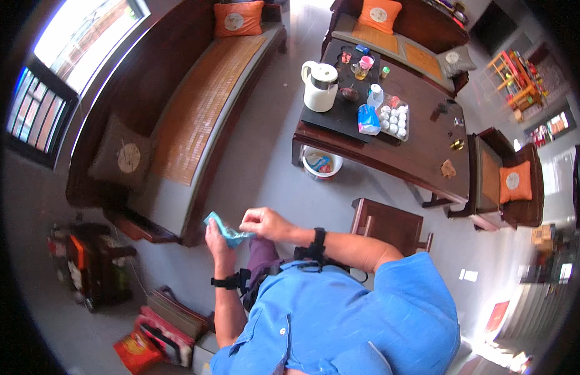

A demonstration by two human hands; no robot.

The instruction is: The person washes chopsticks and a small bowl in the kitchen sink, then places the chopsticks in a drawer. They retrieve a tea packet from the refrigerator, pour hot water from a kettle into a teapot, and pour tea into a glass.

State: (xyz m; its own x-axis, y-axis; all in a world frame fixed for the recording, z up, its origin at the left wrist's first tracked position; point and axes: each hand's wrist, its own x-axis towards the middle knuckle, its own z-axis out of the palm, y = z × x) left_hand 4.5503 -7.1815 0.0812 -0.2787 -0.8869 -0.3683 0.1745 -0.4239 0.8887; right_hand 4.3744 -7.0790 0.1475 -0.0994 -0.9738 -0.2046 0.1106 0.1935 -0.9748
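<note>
A crumpled teal packet [231,237], seemingly of thin plastic, is held in my left hand [217,240] above the floor in front of me. My right hand [269,226] is at the packet's right end, its fingers curled and the tips over or against the packet. Whether those fingertips grip it, I cannot tell. What the packet holds is too small to make out. Both wrists wear black straps with small devices.
Ahead right stands a dark wooden table [412,154] with a white thermos jug [321,89], a tray of white cups [394,123] and a blue tissue pack [368,120]. A white bin [323,164] and wooden stool [388,225] are nearer. A wooden sofa [196,117] runs along the left.
</note>
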